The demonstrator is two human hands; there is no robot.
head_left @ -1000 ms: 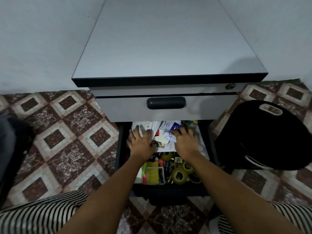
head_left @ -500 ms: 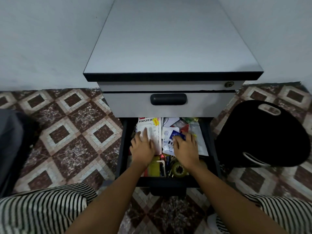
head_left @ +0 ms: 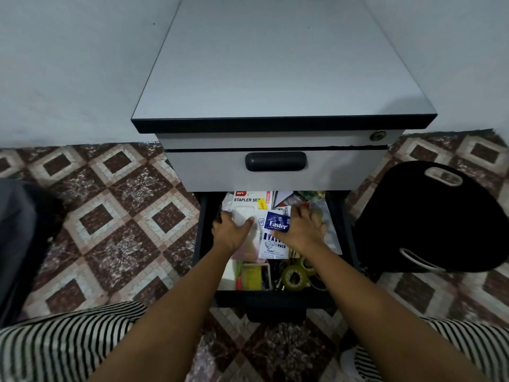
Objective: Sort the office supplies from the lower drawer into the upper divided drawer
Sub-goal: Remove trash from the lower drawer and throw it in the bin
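A grey cabinet (head_left: pixel 275 64) with a black-edged top stands against a pale wall on a brown and cream tiled floor (head_left: pixel 118 216). Its upper drawer (head_left: pixel 209 169) is closed; it has a dark handle (head_left: pixel 275 161), with a round lock (head_left: pixel 378 135) above it on the right. Under it the lower drawer (head_left: pixel 275 299) is pulled out and crammed with supplies.

Both of the person's hands are inside that drawer. The left hand (head_left: pixel 230 232) grips a white blister pack printed "STAPLER SET" (head_left: pixel 245 206), thumb laid across its front and fingers tucked round its left edge. The right hand (head_left: pixel 301 230) has curled fingers and pinches a small blue packet (head_left: pixel 276 223) marked "Faster" in white. Just below that lies a white pack (head_left: pixel 271 245): the word "PACK" and a smaller "Faster" are legible, and the larger word above is partly covered.

Nearer the drawer front sit olive-green tape rolls (head_left: pixel 293 277) and, to their left, a yellow box (head_left: pixel 252 275).

A black bag (head_left: pixel 429 216) rests on the floor right of the cabinet. Striped cloth (head_left: pixel 55 346) covers the person's knees at the bottom.
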